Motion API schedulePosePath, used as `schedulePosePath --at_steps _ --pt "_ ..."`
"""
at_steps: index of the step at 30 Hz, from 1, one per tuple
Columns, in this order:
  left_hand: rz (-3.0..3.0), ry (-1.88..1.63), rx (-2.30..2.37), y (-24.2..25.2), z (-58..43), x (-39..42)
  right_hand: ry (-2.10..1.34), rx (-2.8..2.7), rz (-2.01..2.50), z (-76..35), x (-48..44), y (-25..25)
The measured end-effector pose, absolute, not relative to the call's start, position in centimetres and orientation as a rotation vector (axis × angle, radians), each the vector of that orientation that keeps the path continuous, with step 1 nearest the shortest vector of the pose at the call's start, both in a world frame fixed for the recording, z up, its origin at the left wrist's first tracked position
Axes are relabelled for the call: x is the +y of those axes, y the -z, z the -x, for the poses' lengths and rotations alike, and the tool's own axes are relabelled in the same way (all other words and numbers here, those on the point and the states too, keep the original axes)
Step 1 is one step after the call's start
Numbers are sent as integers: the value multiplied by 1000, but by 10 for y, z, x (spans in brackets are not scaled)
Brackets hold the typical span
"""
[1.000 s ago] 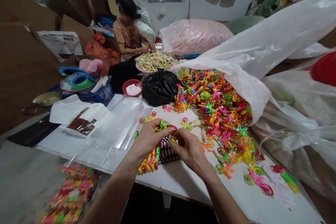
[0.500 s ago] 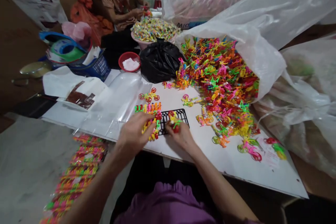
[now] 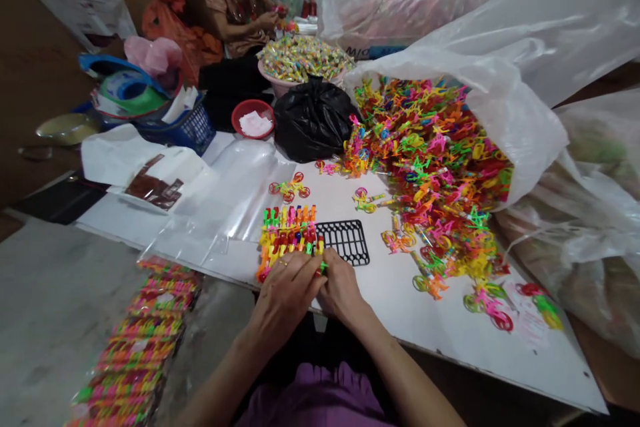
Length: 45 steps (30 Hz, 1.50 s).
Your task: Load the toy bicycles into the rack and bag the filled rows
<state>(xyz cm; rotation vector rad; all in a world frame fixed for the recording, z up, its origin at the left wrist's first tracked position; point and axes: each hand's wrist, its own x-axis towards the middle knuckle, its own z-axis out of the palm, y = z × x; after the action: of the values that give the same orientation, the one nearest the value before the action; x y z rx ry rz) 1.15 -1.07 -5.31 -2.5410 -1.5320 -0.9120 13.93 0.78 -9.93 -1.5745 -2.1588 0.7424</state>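
Note:
Small plastic toy bicycles with candy-like tubes (image 3: 287, 238) are lined up in packed rows along a black plastic rack (image 3: 345, 240), whose right part shows bare bars. My left hand (image 3: 287, 283) lies over the near end of the rows, fingers stretched across the toys. Beside it, my right hand (image 3: 343, 283) is closed at the rack's near edge. It pinches a yellow and green toy bicycle (image 3: 321, 255), mostly hidden by the fingers of both hands.
A white plastic sack (image 3: 520, 127) spills a heap of toy bicycles (image 3: 430, 167) at right. Behind stand a black bag (image 3: 315, 120), a red bowl (image 3: 253, 101) and a basin of wrapped candy (image 3: 305, 59). Clear bags (image 3: 240, 180) lie left; filled packs (image 3: 145, 340) lie below. Another person (image 3: 233, 7) sits behind.
My right hand has brought the toy bicycle from over the rack's middle left and nearer, against the rows. My left hand has moved nearer me, and the hands now meet.

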Motion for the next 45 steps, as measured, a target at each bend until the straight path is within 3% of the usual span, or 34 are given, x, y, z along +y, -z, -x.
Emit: schedulePosePath --at_steps 4,9,14,20,23,28,32,37,45 --pt "2495 924 -1526 57 -13 -9 -721 -2232 1638 -134 7 92" --pt "2556 964 -1421 68 -6 -19 -873 -2375 1347 -184 32 67" --pt "2606 909 -1436 71 -4 -25 -271 -2292 1946 -241 118 44" --pt "2480 932 -1428 27 -10 -2 -190 -2534 1984 -238 167 47" --pt "2487 883 -1527 12 -11 31 -350 -2427 1772 -230 146 46" --pt "2827 533 -1531 30 -15 61 -1013 -1944 1335 -201 87 71" --pt "2802 649 -1506 40 -14 55 -1228 -1743 1283 -177 67 100" --pt "2800 824 -1524 38 -12 53 -1027 -1962 1316 -170 69 98" --pt "2785 760 -1421 44 -17 56 -662 -2212 1485 -159 53 99"
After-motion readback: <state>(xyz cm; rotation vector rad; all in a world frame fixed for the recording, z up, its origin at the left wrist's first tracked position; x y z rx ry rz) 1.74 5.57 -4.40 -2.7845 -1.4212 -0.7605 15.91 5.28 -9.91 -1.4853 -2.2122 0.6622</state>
